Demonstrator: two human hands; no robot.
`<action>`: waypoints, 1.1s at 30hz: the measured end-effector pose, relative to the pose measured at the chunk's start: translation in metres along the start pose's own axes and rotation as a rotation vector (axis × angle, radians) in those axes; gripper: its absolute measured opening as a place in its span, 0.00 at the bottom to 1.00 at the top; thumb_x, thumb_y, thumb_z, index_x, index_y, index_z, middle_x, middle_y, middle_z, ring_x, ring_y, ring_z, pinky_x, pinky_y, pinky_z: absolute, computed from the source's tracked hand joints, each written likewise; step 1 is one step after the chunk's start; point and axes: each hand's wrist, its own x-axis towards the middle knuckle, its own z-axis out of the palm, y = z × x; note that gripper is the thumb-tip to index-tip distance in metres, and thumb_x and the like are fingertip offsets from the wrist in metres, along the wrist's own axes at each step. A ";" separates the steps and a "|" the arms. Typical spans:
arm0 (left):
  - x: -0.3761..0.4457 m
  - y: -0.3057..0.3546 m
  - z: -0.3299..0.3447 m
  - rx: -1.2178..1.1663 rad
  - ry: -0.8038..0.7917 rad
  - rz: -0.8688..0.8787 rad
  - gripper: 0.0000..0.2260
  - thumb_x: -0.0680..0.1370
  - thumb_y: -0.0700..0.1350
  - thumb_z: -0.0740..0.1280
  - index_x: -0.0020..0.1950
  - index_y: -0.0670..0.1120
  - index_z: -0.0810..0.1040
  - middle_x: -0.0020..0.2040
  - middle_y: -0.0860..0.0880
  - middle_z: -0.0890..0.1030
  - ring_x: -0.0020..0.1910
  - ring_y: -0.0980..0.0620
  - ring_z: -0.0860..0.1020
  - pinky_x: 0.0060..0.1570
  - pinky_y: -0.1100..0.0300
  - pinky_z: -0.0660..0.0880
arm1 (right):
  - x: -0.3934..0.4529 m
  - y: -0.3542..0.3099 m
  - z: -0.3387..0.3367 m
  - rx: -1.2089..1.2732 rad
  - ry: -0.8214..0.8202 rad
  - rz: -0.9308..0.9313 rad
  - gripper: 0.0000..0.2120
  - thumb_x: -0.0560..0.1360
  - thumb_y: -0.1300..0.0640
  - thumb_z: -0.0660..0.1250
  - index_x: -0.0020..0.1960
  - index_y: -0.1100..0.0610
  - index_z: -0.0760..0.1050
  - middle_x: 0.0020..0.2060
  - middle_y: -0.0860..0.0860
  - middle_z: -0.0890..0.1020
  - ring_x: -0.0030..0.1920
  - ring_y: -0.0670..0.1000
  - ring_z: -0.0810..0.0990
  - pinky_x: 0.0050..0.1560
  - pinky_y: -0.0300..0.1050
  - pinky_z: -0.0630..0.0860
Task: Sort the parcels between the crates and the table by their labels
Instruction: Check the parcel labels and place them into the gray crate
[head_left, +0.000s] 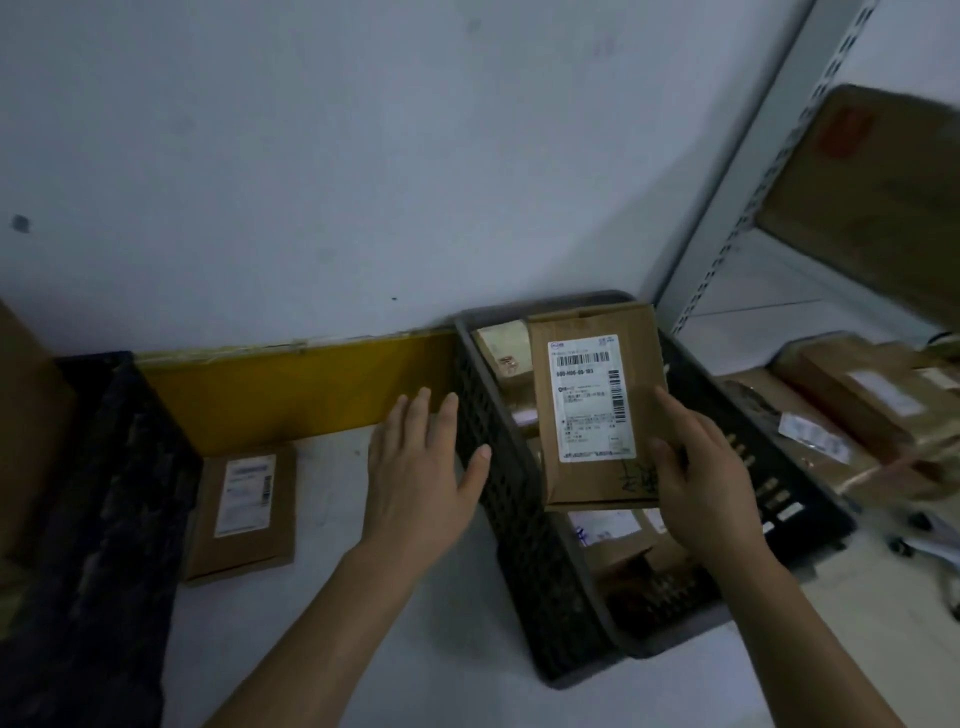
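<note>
My right hand (698, 467) grips a brown cardboard parcel (592, 405) by its lower right corner, its white barcode label facing me, above the dark grey crate (524, 525) on the right. Several more parcels (613, 535) lie inside that crate. My left hand (421, 467) hovers with straight fingers just left of the crate's wall, holding nothing. On the white table (395, 649) lies a flat brown parcel (244, 512) with a label, next to a dark crate (109, 519) at the left.
A metal shelf (727, 234) stands at the right with several brown boxes (852, 410) on its lower level and a large carton (872, 208) above. A yellow strip (301, 389) runs along the wall behind the table. Another carton (26, 431) shows at the far left.
</note>
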 end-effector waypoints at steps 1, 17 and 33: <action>0.002 0.011 0.004 0.017 -0.005 -0.001 0.36 0.82 0.68 0.44 0.87 0.52 0.51 0.88 0.46 0.50 0.86 0.43 0.46 0.84 0.41 0.50 | 0.006 0.012 -0.007 -0.008 -0.006 0.008 0.27 0.87 0.54 0.63 0.84 0.43 0.63 0.76 0.47 0.72 0.60 0.44 0.75 0.48 0.36 0.71; 0.034 0.147 0.095 0.168 -0.002 -0.169 0.32 0.85 0.67 0.52 0.86 0.53 0.56 0.87 0.45 0.51 0.86 0.42 0.46 0.82 0.38 0.53 | 0.092 0.157 -0.058 -0.175 -0.389 -0.138 0.26 0.87 0.54 0.60 0.85 0.46 0.62 0.74 0.55 0.74 0.64 0.60 0.80 0.60 0.54 0.80; 0.028 0.155 0.111 0.221 -0.026 -0.252 0.37 0.80 0.69 0.44 0.87 0.54 0.54 0.87 0.46 0.53 0.86 0.42 0.47 0.83 0.38 0.49 | 0.085 0.186 0.002 -0.307 -0.826 -0.179 0.38 0.83 0.46 0.67 0.85 0.44 0.49 0.69 0.60 0.75 0.62 0.58 0.80 0.61 0.50 0.80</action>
